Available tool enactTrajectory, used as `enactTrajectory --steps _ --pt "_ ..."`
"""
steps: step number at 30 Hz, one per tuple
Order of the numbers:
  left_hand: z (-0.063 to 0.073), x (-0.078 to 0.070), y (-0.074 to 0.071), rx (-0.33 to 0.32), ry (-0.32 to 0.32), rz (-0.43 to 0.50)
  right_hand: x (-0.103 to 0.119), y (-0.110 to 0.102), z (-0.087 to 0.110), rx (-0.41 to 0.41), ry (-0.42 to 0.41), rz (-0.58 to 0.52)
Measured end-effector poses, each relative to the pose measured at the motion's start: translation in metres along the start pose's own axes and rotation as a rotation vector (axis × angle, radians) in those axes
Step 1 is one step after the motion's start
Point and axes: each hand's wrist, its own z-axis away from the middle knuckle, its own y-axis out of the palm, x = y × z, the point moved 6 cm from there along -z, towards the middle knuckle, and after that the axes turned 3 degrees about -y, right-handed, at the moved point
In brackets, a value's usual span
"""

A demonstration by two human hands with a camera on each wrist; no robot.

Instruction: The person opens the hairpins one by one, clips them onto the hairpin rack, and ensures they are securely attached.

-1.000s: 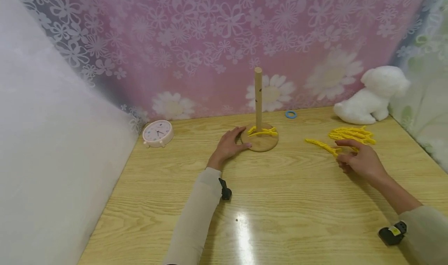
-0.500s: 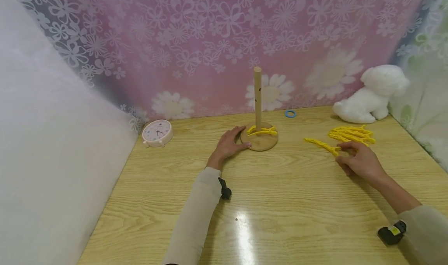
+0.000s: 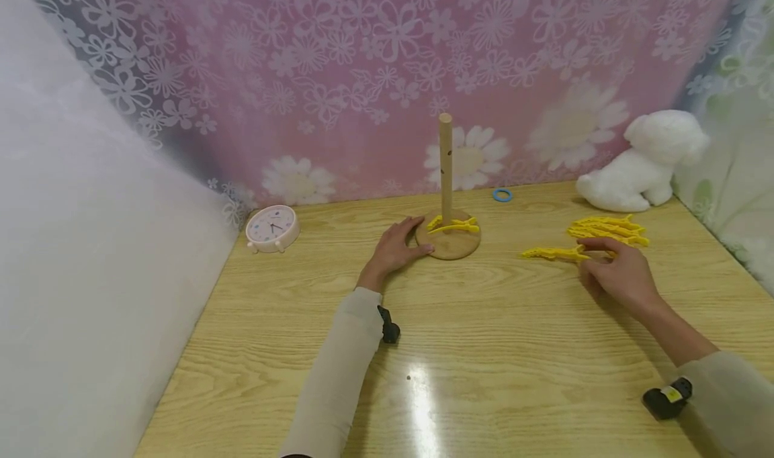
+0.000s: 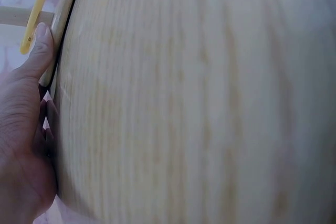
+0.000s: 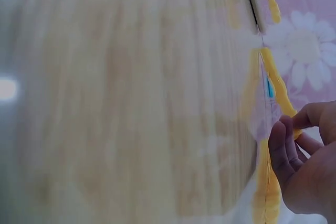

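My left hand [image 3: 396, 246] holds the round wooden base [image 3: 453, 248] of a stand by its left edge, thumb over the top near the rim. An upright wooden post [image 3: 446, 169] rises from that base. Around the foot of the post sits yellow plastic alligator hair clip work [image 3: 462, 227], lying crosswise close over the base. To the right, my right hand [image 3: 623, 273] pinches the handle end of another yellow hair clip [image 3: 553, 253] between thumb and fingers. Its long toothed end points left toward the stand. In the right wrist view, this clip [image 5: 278, 85] extends from the fingertips.
Several yellow hair clips [image 3: 607, 228] lie in a pile just beyond my right hand. A white plush dog [image 3: 643, 166] sits at the back right. Near the back edge lies a blue ring [image 3: 502, 195]. A pink alarm clock [image 3: 273, 229] stands at the left.
The clip in my right hand has turned from a slant to nearly level, and the right hand has shifted slightly left. My left hand stays on the base.
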Motion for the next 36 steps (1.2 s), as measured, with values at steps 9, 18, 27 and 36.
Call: enactTrajectory --steps 9,18,27,36 --pt "-0.002 0.002 0.000 0.008 0.000 -0.001 0.007 0.010 -0.007 -0.005 -0.019 -0.093" --pt "-0.003 0.004 0.001 0.011 -0.005 -0.001 0.031 0.022 -0.013 -0.021 -0.068 -0.103" --pt "-0.003 0.005 0.001 0.008 -0.002 -0.007 0.050 0.037 -0.022 -0.034 -0.121 -0.151" --pt "-0.004 0.005 0.002 0.014 -0.008 -0.012 0.067 0.054 -0.035 -0.059 -0.132 -0.228"
